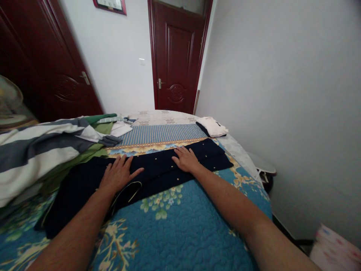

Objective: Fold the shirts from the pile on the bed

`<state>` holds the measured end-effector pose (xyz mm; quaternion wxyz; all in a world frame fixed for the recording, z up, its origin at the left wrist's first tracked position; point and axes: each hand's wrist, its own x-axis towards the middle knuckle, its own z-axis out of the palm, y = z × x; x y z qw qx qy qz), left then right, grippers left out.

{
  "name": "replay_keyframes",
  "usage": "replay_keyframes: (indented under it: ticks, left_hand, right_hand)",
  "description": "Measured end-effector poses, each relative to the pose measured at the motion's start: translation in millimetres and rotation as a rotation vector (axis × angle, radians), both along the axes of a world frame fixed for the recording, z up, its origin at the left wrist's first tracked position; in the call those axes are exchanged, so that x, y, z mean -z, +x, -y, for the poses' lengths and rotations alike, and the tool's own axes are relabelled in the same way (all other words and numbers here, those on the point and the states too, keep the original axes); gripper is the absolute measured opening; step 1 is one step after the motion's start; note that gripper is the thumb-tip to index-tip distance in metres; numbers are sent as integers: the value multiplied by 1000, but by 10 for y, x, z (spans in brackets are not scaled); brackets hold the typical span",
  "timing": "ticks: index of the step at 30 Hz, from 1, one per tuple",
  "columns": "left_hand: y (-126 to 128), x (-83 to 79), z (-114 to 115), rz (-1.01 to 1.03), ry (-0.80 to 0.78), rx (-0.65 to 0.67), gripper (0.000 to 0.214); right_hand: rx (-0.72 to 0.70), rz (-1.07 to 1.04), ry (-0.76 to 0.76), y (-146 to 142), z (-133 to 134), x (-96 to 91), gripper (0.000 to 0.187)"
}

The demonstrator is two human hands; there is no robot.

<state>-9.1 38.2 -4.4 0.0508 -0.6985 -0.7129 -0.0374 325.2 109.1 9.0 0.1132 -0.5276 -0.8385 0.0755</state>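
In the head view, the left hand [117,174] and right hand [186,159] lie flat, fingers apart, on a dark dotted garment [158,167] stretched across the blue floral bedspread [183,222], while a red-edged wall frame [112,10] bears marks [112,5] too small to read.

1. The head view looks from the person's own head, above the bed [175,233], facing forward and down.
2. It sits close: the left forearm [80,222] enters from 7 o'clock, the right forearm [239,203] from 5.
3. Dark cloth [158,167] lies near, around the dial's centre; a panelled door [180,52] stands farther off, at 12.
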Motion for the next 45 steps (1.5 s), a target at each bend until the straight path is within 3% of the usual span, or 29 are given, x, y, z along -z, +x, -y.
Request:
replay_keyframes:
  ticks: [4,11,19,24,27,30,33,37,40,42,45]
  left_hand:
    - [-8,11,20,44,22,-77,96]
    - [-37,-63,71,100,15,-339,105]
    - [-180,-141,75,127,-91,-403,111]
    - [-193,-169,84,128,-69,-431,108]
    - [-178,-163,96,132,-53,-424,108]
    - [-172,-146,93,137,-49,-434,107]
    - [-176,-127,86,141,-35,-435,107]
    - [-182,-113,87,159,-14,-432,107]
    - [-180,-105,90,166,-3,-431,106]
    - [-178,-97,89,168,-4,-429,106]
    - [-183,-86,84,176,-1,-423,105]
  right_hand:
    - [111,6,-36,226,-276,16,70]
    - [288,65,-63,710,-701,58,76]
    - [452,123,-16,1281,-1027,213,80]
    - [488,127,27,1370,-1049,267,77]
    - [520,114,156,1319,-906,232,68]
    - [483,83,325,1149,-726,141,57]
    - [278,-5,340,750,-553,10,53]
    - [-93,-162,325,-167,-267,-132,55]
    - [-295,-165,226,-864,-3,-130,56]
    - [-332,-101,120,-1172,155,-71,57]
    - [-288,-14,19,-1320,290,39,61]
